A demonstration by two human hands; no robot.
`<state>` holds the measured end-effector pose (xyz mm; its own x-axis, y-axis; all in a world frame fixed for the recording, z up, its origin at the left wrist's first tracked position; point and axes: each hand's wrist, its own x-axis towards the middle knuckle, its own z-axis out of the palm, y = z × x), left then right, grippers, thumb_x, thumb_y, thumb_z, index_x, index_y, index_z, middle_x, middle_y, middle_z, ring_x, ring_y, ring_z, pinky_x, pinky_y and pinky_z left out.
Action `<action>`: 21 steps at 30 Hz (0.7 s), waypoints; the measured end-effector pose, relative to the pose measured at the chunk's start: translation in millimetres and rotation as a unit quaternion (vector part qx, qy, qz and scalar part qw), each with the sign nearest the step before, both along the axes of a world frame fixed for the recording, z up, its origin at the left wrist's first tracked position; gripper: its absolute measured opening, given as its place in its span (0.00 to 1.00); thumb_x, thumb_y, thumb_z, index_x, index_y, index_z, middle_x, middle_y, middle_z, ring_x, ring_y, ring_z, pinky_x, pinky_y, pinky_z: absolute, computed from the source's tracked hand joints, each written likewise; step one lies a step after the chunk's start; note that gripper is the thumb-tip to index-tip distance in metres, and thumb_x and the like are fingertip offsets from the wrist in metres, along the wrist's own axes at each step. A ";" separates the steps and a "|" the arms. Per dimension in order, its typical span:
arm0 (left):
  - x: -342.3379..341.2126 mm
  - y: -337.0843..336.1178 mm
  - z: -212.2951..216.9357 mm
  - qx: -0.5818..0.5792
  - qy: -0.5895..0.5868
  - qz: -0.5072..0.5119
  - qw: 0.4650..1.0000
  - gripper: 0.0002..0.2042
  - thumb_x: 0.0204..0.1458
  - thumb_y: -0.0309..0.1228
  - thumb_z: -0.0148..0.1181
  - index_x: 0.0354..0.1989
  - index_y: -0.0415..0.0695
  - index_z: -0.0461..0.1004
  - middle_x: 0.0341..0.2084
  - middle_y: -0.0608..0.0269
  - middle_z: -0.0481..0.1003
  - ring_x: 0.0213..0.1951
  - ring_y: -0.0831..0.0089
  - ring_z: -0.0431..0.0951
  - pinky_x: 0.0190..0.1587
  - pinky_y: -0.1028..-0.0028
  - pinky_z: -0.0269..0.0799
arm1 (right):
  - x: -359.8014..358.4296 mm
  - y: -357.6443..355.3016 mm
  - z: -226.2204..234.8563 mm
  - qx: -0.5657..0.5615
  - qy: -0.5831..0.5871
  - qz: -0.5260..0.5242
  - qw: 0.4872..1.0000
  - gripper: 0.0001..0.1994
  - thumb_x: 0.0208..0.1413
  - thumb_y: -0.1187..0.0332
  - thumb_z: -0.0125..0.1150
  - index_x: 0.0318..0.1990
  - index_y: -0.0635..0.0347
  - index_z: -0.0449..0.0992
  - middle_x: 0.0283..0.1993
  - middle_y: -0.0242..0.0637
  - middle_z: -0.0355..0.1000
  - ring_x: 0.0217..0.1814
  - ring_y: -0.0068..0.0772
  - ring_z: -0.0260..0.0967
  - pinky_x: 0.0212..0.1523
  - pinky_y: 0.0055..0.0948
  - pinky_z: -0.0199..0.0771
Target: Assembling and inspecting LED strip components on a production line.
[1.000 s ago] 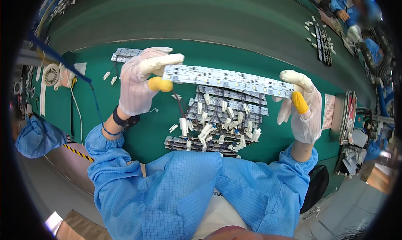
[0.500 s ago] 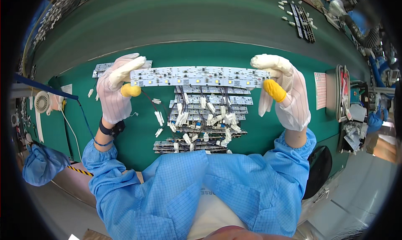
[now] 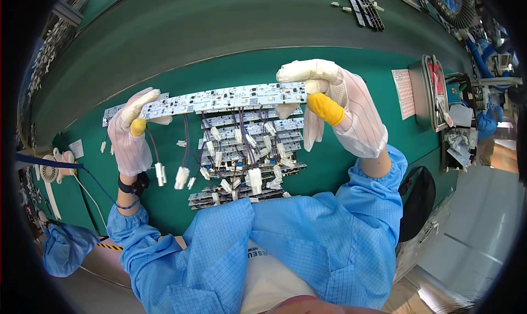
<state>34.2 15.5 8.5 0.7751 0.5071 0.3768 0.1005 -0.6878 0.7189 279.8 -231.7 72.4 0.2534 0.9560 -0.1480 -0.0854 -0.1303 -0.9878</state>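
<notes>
A long white LED circuit board strip [image 3: 225, 99] spans the space between my two gloved hands, raised above the green bench. My left hand [image 3: 132, 127] pinches its left end, thumb in a yellow finger cot. At the right end, my right hand [image 3: 340, 105] grips it the same way, its thumb also in yellow. Dark wires ending in white connectors [image 3: 182, 178] hang below the strip. Beneath it lies a stack of similar boards [image 3: 288, 141] with many wires and white plugs. Another board [image 3: 112, 113] rests behind my left hand, partly hidden by it.
A dark conveyor belt [image 3: 219, 31] runs along the far side, carrying a bundle of boards [image 3: 365, 7]. To the right stand a metal tray [image 3: 428, 94] and a printed sheet [image 3: 403, 93]. A small white fan [image 3: 49, 173] and blue cord [image 3: 99, 182] are at left.
The strip has shifted left in view and tilted, its left end now lower. Its wires and connectors now dangle in plain sight. Both hands still hold its ends; the whole view has also shifted.
</notes>
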 end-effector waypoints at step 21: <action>-4.3 -17.5 11.3 -0.013 -0.095 -0.013 0.995 0.21 0.37 0.38 0.68 0.43 0.46 0.80 0.32 0.59 0.79 0.38 0.66 0.79 0.41 0.72 0.74 | -8.6 19.8 -13.9 -0.005 -0.161 -0.122 0.979 0.33 0.49 0.48 0.57 0.53 0.70 0.67 0.26 0.33 0.69 0.16 0.18 0.63 0.17 0.14 0.58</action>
